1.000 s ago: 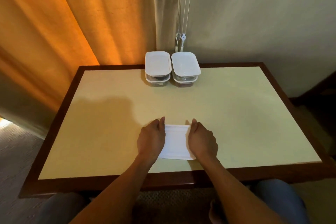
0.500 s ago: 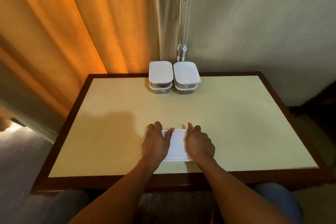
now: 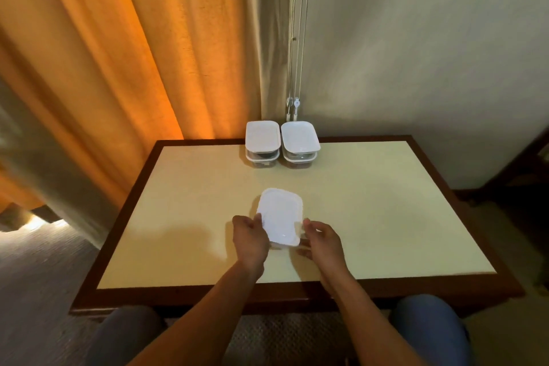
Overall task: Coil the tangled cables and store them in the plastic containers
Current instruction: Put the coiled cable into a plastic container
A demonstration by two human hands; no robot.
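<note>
A white-lidded plastic container [image 3: 280, 215] sits in the near middle of the table, turned so its long side points away from me. My left hand [image 3: 249, 236] grips its near left edge. At its near right corner my right hand [image 3: 322, 239] curls its thumb and fingers round it. Two stacks of lidded containers stand at the table's far edge, the left stack [image 3: 263, 142] with something dark inside and the right stack [image 3: 300, 142] beside it. No loose cable shows.
The table [image 3: 386, 217] has a pale top and a dark wooden rim. An orange curtain [image 3: 118, 53] hangs behind on the left, and blind cords [image 3: 295, 68] hang down the wall just behind the stacks. My knees show under the near edge.
The container has turned from lying crosswise between my hands to pointing away from me. Both hands slid to its near end. The view tilted up.
</note>
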